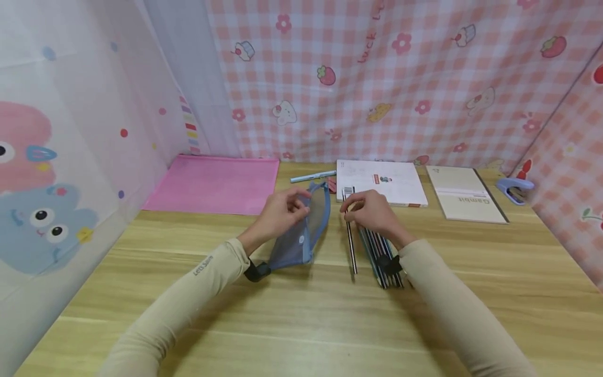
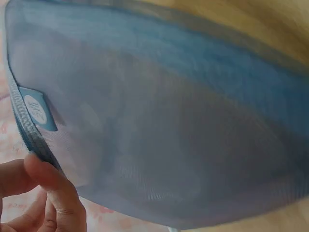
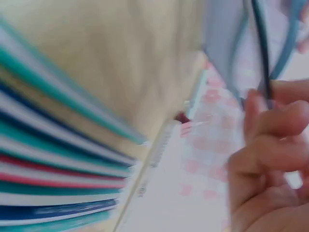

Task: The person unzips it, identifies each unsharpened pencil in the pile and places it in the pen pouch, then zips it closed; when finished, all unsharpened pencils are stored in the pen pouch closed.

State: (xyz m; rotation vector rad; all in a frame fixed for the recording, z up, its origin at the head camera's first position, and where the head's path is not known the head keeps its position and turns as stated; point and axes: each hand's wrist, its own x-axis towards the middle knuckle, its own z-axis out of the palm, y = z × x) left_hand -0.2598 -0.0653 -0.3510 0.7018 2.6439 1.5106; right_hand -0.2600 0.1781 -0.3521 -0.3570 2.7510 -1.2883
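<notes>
The right hand (image 1: 374,212) pinches a striped pencil (image 1: 350,241), its long axis running fore-and-aft; just left of that hand, the left hand (image 1: 281,213) holds a blue mesh pouch (image 1: 291,244), mouth gaping.

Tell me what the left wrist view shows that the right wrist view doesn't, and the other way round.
Only left wrist: the label on the pouch.
Only right wrist: the right hand pinching a pencil, the row of pencils, and part of a white book.
Both: the pouch, table and patterned cloth; apparently the left hand too, though the right wrist view catches just a blurred bit at its edge.
</notes>
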